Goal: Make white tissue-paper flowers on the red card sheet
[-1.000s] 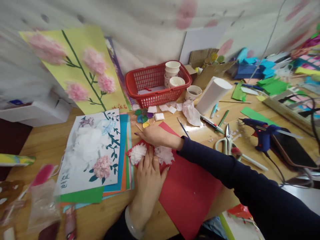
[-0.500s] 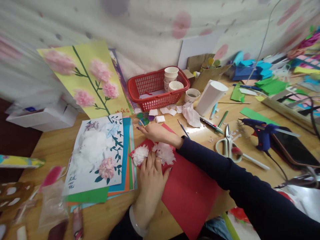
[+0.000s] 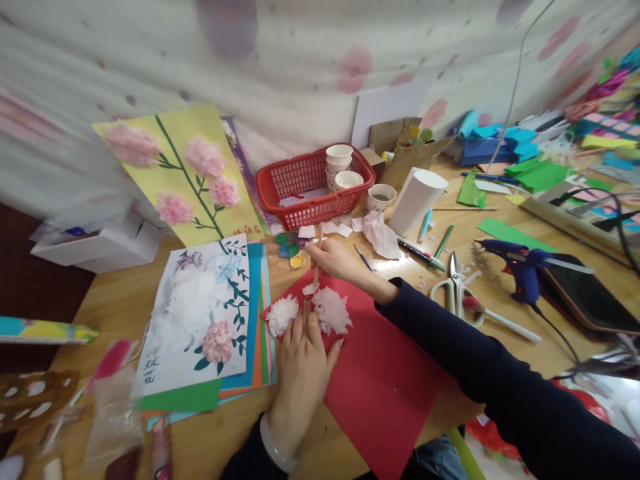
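My left hand (image 3: pixel 303 363) lies flat, fingers outstretched, on a sheet of red paper (image 3: pixel 380 380). Two crumpled white paper flowers sit on that sheet around its fingertips: a smaller white flower (image 3: pixel 281 315) to the left and a larger white flower (image 3: pixel 332 311) to the right. Pinched in my right hand (image 3: pixel 335 261) is a thin pale stick (image 3: pixel 316 275), held nearly upright. At the stick's lower end, a small white piece of paper (image 3: pixel 310 289) shows just above the flowers. Small paint pots (image 3: pixel 296 262) stand left of this hand.
Behind are a red basket (image 3: pixel 295 219) with paper cups and a white roll (image 3: pixel 417 203). Scissors (image 3: pixel 456 290), a blue glue gun (image 3: pixel 520 263) and a phone lie to the right. A flower picture (image 3: pixel 170 333) on stacked coloured paper lies left.
My right hand has moved right, from the paint pots to above the flowers. The stick now points down, with white paper at its lower end. My left hand stays in place.
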### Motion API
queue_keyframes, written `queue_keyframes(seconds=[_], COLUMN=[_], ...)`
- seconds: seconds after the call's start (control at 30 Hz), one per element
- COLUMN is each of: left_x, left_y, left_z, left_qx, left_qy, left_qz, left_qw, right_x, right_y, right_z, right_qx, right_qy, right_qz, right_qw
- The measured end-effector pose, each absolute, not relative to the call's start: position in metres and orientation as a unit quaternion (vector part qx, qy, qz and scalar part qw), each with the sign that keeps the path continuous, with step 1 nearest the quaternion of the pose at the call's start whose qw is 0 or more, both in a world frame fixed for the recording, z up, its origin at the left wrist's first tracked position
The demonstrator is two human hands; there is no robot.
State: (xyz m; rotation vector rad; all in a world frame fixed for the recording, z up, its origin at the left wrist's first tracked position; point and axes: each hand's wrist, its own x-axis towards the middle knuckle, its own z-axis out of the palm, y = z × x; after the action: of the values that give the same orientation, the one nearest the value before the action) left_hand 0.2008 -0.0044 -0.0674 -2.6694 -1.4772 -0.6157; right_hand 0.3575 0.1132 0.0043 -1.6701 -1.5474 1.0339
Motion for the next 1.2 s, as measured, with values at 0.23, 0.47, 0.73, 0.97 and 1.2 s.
queue_keyframes(seconds=[0.23,0.47,0.73,0.97,1.2], left_x=[0.201,0.203,0.205,0.206,0.206], left_y=[0.0,-0.003,-0.005,-0.007,-0.006], left_z=[-0.063,-0.059,-0.063,-0.061,-0.058], left_qx=[-0.834,-0.825,-0.859,-0.862,-0.862], left_qy=[-0.494,-0.509,-0.44,-0.441,-0.447], left_qz=[-0.231,-0.224,-0.254,-0.247,-0.238], left_qw=[-0.087,-0.104,-0.059,-0.033,-0.027], right_x=[0.36,0.349,0.346,0.337,0.337], right_y=[0.096,0.092,0.092,0.095,0.1], right_z=[0.0,-0.011,-0.017,-0.026,-0.033], right_qx=[-0.606,-0.654,-0.66,-0.658,-0.648], right_qy=[-0.518,-0.584,-0.59,-0.649,-0.695], right_qz=[0.464,0.328,0.344,0.283,0.25], right_qw=[0.386,0.352,0.314,0.256,0.187])
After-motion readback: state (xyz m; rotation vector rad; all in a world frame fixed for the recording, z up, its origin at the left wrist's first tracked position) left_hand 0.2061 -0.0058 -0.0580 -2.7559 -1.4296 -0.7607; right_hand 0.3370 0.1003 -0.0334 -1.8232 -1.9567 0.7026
